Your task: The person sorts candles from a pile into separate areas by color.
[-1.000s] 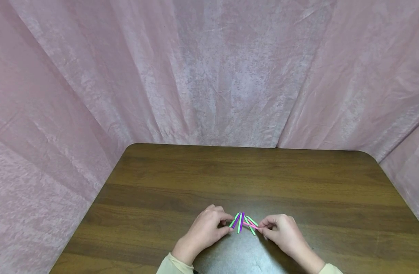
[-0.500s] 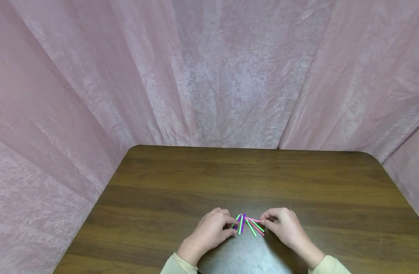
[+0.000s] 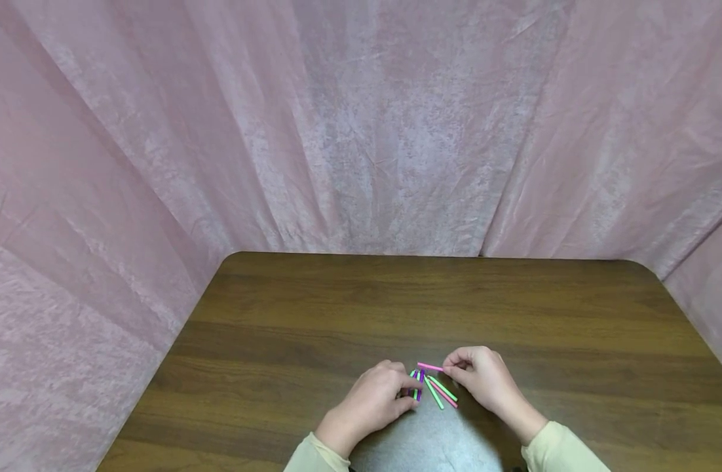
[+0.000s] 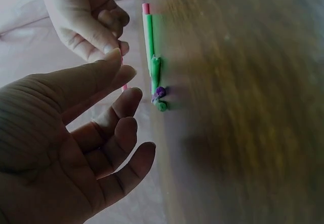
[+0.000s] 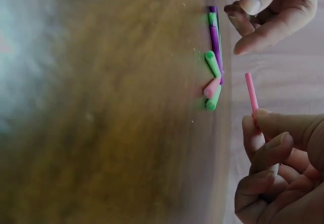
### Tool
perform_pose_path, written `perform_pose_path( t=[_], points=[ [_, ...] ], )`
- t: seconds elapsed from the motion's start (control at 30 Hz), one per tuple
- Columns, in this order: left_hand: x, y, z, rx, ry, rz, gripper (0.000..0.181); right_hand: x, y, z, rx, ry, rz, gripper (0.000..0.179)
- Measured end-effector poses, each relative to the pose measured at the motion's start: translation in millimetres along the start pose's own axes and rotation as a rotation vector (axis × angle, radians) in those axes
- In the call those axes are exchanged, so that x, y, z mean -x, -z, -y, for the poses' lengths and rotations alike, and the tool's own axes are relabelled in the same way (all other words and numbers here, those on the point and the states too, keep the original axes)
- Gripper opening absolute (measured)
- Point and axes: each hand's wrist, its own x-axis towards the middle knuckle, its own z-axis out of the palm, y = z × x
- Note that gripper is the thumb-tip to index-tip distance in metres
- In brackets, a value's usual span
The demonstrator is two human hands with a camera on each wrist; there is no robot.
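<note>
My right hand (image 3: 481, 382) pinches one end of a pink stick (image 3: 429, 366) between thumb and index finger; in the right wrist view that pink stick (image 5: 251, 93) stands off the table, its free end toward my other hand. Below it several thin sticks lie fanned out, among them a green stick (image 3: 444, 389) and another pink one (image 3: 451, 402). Over the left part of the fan hovers my left hand (image 3: 374, 401), fingers loosely bent, with nothing between them in the left wrist view. It partly covers the green sticks and a purple stick (image 5: 215, 44).
The sticks lie on a brown wood-grain table (image 3: 314, 295) with rounded far corners. Pink curtains (image 3: 396, 131) hang behind it and at both sides. Light reflects off the tabletop (image 3: 420, 446) near the front.
My right hand has drawn the pink stick out of the fan, lifting it and moving it toward the far side. My left hand has shifted right, over the purple and green sticks.
</note>
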Motion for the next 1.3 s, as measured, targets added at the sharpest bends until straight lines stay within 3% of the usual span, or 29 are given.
perform_pose_path(
  t=[0.37, 0.87, 1.3],
  points=[
    [-4.3, -1.3, -4.6, -0.029, -0.046, 0.008, 0.024, -18.0, -1, -2, -0.007, 0.009, 0.0, 0.011],
    [-17.0, -1.4, -3.7, -0.042, -0.031, 0.04, 0.024, -40.6, -5, -8, 0.033, 0.018, 0.045, 0.011],
    [-22.8, -3.3, -1.6, -0.05, -0.024, 0.01, 0.018, -44.7, -8, -9, 0.053, -0.008, 0.077, 0.013]
  ],
)
